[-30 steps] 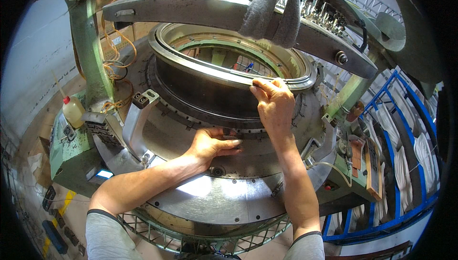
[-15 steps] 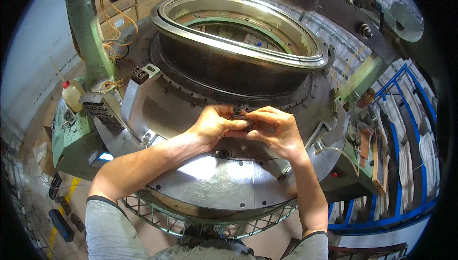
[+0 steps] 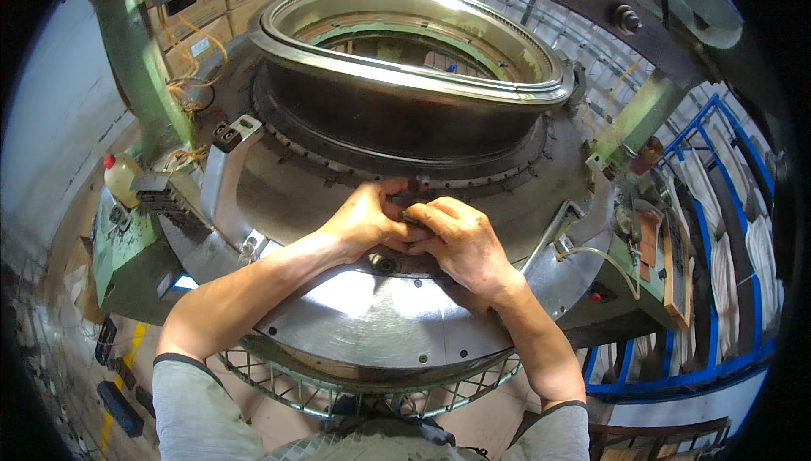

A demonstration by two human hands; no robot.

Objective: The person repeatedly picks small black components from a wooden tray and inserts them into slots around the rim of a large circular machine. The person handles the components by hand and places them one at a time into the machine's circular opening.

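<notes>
My left hand (image 3: 365,223) and my right hand (image 3: 466,241) meet over the near side of a big round metal machine table (image 3: 363,326). Closed around a small dark part (image 3: 400,199), the left fingers hide most of it, so its kind cannot be made out. The right thumb and fingertips pinch at the same part, pressed close to the left fingers. Just beyond both hands stands a large metal ring (image 3: 355,114) with a dark outer wall and a shiny toothed upper rim.
Metal brackets (image 3: 226,169) rise from the table's left side; a bent rod (image 3: 549,237) lies right. A bottle with a red cap (image 3: 124,180) stands far left. Green posts (image 3: 638,123) carry a dark overhead beam. A blue rack (image 3: 711,292) with hanging cloths stands at right.
My right hand has shifted left and turned, its back now more toward me and its fingers overlapping the left ones. The small part is more covered. The view has shifted slightly.
</notes>
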